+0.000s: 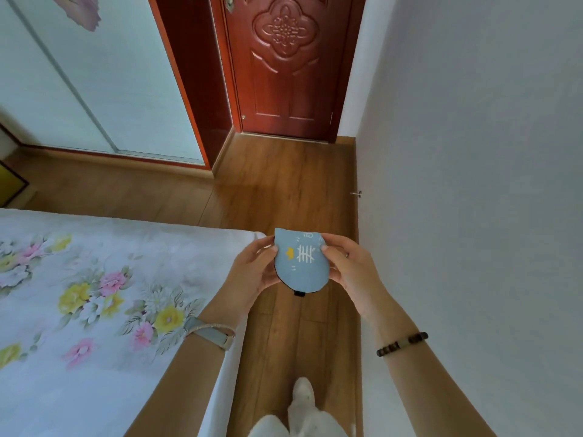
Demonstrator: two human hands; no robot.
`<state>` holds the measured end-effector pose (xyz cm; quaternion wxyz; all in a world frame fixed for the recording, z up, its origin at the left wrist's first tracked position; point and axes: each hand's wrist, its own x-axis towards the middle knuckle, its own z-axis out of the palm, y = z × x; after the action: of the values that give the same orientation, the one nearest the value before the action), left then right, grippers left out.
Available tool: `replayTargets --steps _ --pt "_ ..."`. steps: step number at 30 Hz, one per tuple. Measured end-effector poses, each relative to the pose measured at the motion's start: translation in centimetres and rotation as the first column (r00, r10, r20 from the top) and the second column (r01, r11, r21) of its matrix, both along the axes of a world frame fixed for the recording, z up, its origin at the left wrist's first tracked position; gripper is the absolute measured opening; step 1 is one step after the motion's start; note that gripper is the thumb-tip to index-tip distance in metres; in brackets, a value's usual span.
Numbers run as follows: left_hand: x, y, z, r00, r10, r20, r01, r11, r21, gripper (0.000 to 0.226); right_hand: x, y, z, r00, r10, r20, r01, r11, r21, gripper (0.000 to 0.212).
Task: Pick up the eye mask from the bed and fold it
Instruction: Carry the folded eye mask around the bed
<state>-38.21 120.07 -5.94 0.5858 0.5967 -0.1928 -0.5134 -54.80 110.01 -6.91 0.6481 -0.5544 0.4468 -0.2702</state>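
Pinching pale-blue fabric eye mask with fishbone print [301, 263], already doubled: left hand [252, 272] and right hand [345, 269] fingers closed on opposite edges; align edges, press crease firmly.

I'm standing in a bedroom at home. On my left is a bed with a white sheet printed with pink and yellow flowers [94, 294], its edge running along a narrow strip of warm brown wood-plank floor [284, 184]. Ahead is a carved, dark red wooden door [284, 67]. Beside it stands a wardrobe with pale sliding panels in a red-brown frame [110, 89]. A plain white wall [473, 152] closes my right.
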Motion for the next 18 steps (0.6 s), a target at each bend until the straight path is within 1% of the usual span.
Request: replayTargets --steps 6,9,14,18 --pt "3.2 -6.2 -0.4 0.998 0.059 -0.032 -0.058 0.998 0.005 0.033 3.6 -7.3 0.7 0.995 0.099 -0.020 -0.099 0.995 0.006 0.032" --pt "5.5 -9.2 -0.9 0.994 0.094 -0.047 -0.094 0.996 0.010 0.034 6.2 -11.0 0.6 0.991 0.132 -0.017 -0.131 0.991 0.025 0.031" --pt "10.6 -14.9 -1.8 0.990 0.111 -0.087 -0.113 0.994 -0.011 0.032 11.4 -17.3 0.3 0.985 0.171 -0.033 -0.171 0.985 0.020 0.029" --pt "15.4 -20.0 -2.2 0.991 0.106 -0.078 -0.110 0.993 -0.047 0.030 16.3 -22.7 0.3 0.981 0.184 -0.061 -0.182 0.983 0.032 0.029"
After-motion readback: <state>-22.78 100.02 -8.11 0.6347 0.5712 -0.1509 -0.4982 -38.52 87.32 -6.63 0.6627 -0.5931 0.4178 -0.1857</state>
